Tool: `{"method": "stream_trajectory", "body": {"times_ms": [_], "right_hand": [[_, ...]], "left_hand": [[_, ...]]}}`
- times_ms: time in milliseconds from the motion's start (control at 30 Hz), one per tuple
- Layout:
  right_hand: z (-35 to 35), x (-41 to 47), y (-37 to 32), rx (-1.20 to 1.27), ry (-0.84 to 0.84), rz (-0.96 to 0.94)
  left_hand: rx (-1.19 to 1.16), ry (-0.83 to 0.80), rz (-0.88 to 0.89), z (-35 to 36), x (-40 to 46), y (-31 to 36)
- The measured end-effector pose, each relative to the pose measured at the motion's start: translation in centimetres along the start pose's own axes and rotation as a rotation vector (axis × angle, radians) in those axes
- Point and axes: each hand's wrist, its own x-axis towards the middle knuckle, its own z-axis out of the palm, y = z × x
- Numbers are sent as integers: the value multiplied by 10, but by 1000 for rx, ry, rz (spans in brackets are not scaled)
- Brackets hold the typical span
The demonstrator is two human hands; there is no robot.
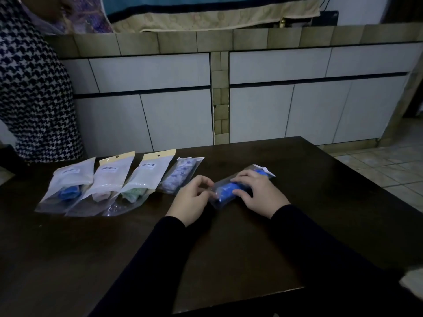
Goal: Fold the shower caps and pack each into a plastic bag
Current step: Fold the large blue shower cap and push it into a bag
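A person in black sleeves sat at a dark wooden table (pixel 297 225), both hands working on 1 clear plastic bag (pixel 231 189) that lay tilted on the tabletop. Inside it was a rolled blue shower cap (pixel 226 191), filling the bag's middle and visible between the 2 hands.

The left hand (pixel 191 200) pinched the bag's near end, its thumb and curled fingers (pixel 201 180) closed on the plastic. The right hand (pixel 258 193) lay over the bag's far half, fingers bent down across the roll and thumb tucked against its near side, gripping bag and cap together. Past the right fingertips, the bag's white-edged end (pixel 266 171) stuck out.

Just beyond the left hand's fingers lay a clear bag holding a pale blue-patterned cap (pixel 179 176). Further to the left of those fingers, 3 larger pouches overlapped in a row. The nearest pouch (pixel 142 179) held a green cap at its bottom, the middle pouch (pixel 107 181) something pinkish, and the farthest pouch (pixel 68 184) a blue cap. 2 of them had tan header cards with hang holes.

Well beyond the fingers stood white cabinet doors (pixel 148 99), and a houndstooth cloth (pixel 34 88) hung at far left.
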Motion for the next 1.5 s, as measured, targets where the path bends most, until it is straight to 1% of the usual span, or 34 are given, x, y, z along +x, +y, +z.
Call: {"method": "stream_trajectory", "body": {"times_ms": [67, 133, 200, 267, 333, 400, 567, 667, 767, 867, 933, 1000, 1100, 1200, 1333, 1433, 1500], "right_hand": [[-1, 6, 1, -71, 80, -38], [-3, 7, 0, -74, 144, -56], [-4, 7, -1, -73, 115, -91], [-3, 6, -5, -117, 95, -127], [0, 4, -8, -107, 126, -150], [3, 2, -12, -82, 118, -146], [8, 5, -7, -117, 81, -108], [4, 5, 0, 15, 52, -75], [-2, 4, 6, 119, 37, -52], [-1, 5, 7, 110, 27, 0], [1, 7, 7, 62, 21, 57], [3, 8, 9, 51, 39, 133], [5, 8, 12, 84, 77, 239], [7, 9, 12, 57, 98, 304], [8, 10, 9, -14, 153, 374], [5, 10, 8, -75, 135, 451], [5, 8, 7, -116, 106, 470]], "left_hand": [[139, 59, 74, -5, 4, 0], [367, 108, 181, -8, 8, -3], [529, 80, 236, -7, 14, -6], [609, 51, 265, -4, 19, -8], [641, 70, 297, -1, 22, -10], [637, 91, 328, 1, 26, -10], [628, 39, 373, 3, 38, -8], [617, 15, 409, 0, 40, -6], [554, -26, 460, 0, 39, -6], [443, -61, 372, 6, 41, -7], [344, -48, 306, 8, 43, -7], [303, -43, 253, 10, 46, -5], [288, -2, 176, 14, 47, -4], [282, 63, 92, 20, 48, -2], [353, 123, -30, 29, 54, 0], [401, 108, -78, 34, 57, 4], [411, 79, -127, 34, 58, 7]]}}
